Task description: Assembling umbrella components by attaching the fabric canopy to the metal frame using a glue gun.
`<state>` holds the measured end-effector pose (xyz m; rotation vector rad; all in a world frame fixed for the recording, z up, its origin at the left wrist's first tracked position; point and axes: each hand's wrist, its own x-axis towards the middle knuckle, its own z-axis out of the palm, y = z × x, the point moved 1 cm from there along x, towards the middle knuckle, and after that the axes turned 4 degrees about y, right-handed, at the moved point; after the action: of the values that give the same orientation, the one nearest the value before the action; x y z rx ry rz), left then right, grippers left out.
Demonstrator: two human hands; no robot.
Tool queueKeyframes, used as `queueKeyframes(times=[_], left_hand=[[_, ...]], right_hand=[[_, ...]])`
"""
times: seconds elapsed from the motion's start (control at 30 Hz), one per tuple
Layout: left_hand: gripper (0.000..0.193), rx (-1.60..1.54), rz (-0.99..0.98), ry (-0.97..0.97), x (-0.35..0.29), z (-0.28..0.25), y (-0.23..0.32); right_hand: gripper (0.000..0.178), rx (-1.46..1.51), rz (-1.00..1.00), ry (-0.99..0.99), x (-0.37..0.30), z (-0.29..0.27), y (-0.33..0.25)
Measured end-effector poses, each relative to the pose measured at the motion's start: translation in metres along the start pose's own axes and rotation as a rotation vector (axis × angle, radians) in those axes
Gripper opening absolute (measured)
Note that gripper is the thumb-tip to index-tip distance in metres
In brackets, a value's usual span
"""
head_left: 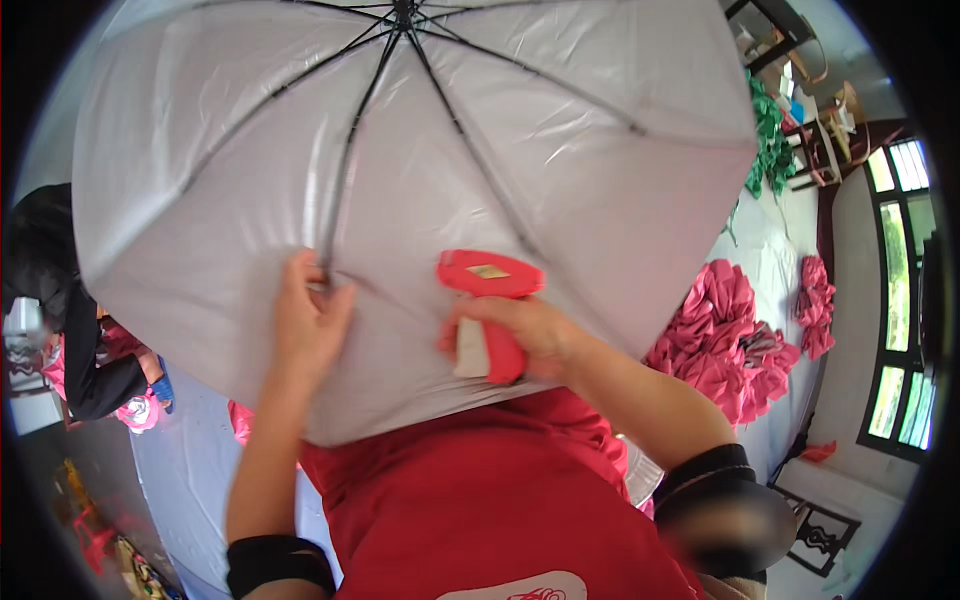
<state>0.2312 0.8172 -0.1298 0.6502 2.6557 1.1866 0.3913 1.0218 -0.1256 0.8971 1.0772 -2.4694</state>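
Note:
An open umbrella spreads in front of me, its silvery-grey inner side facing up toward me. Thin black ribs fan out from the dark hub at the top of the view. My left hand is at the lower part of one rib, its fingertips and thumb closing around it; slight blur hides the exact grip. To the right, my right hand is wrapped round a red pistol-shaped hand tool with a pale panel on its handle. The tool is over the canopy, apart from the left hand.
Crumpled pink-red fabric bundles lie on a pale surface at the right, with green fabric farther back. A person in black is at the left edge. Dark wooden chairs and a window are at far right.

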Motion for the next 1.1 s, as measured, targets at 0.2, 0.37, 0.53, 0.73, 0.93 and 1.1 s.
queueKeyframes(times=[0.2,0.37,0.53,0.73,0.93,1.1], left_hand=[[0.072,0.846,0.222,0.071,0.072,-0.039,-0.005],[0.058,0.131,0.159,0.085,0.095,0.057,0.048],[0.037,0.024,0.276,0.145,0.089,0.076,0.05],[0.04,-0.298,0.003,0.027,0.083,0.091,0.046],[0.044,-0.314,-0.006,0.035,0.095,0.105,0.037],[0.043,-0.323,0.006,0.036,0.098,0.107,0.036]], right_hand=[[0.023,0.076,0.012,0.059,0.017,-0.013,-0.021],[0.021,0.068,-0.138,0.048,0.058,-0.011,-0.036],[0.022,0.077,-0.367,0.027,0.08,-0.004,-0.077],[0.022,0.075,-0.28,0.048,0.099,-0.014,-0.092],[0.022,0.016,-0.227,0.051,0.108,-0.024,-0.095],[0.02,-0.01,-0.224,0.031,0.111,-0.027,-0.096]])
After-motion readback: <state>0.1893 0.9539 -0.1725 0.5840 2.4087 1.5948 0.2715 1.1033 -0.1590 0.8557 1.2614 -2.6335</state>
